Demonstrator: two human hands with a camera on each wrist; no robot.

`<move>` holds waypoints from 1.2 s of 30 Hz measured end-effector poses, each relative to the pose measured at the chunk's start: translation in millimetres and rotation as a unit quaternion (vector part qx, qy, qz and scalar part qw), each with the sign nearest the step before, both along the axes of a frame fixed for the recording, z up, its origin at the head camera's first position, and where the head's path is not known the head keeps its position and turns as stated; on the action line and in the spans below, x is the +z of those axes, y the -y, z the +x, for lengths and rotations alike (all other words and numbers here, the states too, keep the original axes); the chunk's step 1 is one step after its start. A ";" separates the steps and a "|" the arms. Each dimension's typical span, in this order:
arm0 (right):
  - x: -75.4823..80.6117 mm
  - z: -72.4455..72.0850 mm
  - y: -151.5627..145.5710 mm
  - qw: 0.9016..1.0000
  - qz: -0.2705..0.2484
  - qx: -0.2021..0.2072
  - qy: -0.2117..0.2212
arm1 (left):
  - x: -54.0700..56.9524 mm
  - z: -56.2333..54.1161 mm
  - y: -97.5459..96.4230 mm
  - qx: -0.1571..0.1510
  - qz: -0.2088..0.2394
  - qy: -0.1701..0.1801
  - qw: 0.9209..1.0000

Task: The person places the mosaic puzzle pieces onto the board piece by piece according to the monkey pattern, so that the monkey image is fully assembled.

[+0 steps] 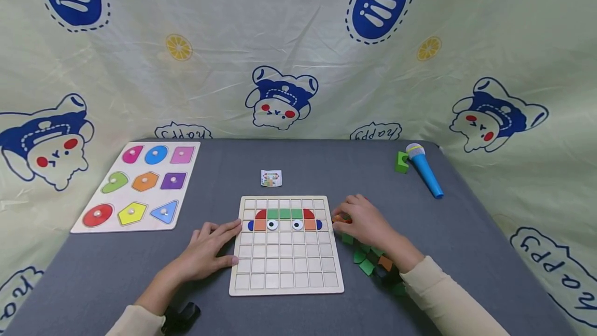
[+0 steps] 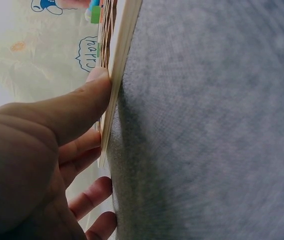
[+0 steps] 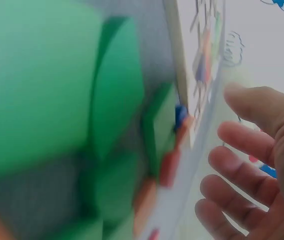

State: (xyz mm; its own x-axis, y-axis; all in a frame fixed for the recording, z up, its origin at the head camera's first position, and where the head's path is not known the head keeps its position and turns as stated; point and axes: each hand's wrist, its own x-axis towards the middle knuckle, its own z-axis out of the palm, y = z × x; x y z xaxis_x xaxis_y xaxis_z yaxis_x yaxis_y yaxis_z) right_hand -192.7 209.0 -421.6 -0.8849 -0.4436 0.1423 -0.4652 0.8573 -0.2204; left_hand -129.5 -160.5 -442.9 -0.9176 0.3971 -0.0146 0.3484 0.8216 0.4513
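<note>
A wooden grid board (image 1: 286, 266) lies on the table with red, green, orange and blue pieces and two eye pieces in its upper rows. My left hand (image 1: 207, 250) rests at the board's left edge, its thumb (image 2: 89, 102) and fingertips touching the side. Over the loose colored pieces just right of the board hovers my right hand (image 1: 364, 222). In the right wrist view its fingers are spread and loosely bent, with nothing between them. Beneath and beside it, green pieces (image 3: 119, 85), a red piece (image 3: 170, 167) and an orange piece (image 3: 146, 200) lie in a heap, partly hidden by the arm.
Behind the board lies a small pattern card (image 1: 271, 178). A shape puzzle board (image 1: 107, 191) stands at the far left. At the back right are a blue toy microphone (image 1: 426, 172) and a green block (image 1: 401, 162). A black object (image 1: 182, 318) sits by the left wrist.
</note>
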 end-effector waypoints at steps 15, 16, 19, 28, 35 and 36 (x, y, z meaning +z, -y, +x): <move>9.3 -5.3 -65.1 0.997 -0.008 -0.069 0.045 | 1.5 0.8 1.3 0.002 0.003 -0.001 1.000; 8.4 -5.7 -66.4 0.996 -0.007 -0.069 0.050 | 1.3 0.6 1.2 0.003 0.002 0.000 1.000; 5.0 -5.8 -65.9 0.996 0.002 -0.065 0.063 | 1.2 0.4 0.9 0.004 0.003 0.003 1.000; -4.3 -6.1 -49.9 0.997 0.032 -0.021 0.067 | 1.9 0.2 0.2 0.002 0.002 0.009 1.000; -3.5 -7.4 -43.6 0.998 0.033 -0.003 0.061 | 2.0 0.5 -0.7 0.001 0.003 0.005 1.000; -3.6 -7.8 -43.9 0.997 0.035 -0.001 0.062 | 2.1 0.4 -0.8 0.000 0.002 0.005 1.000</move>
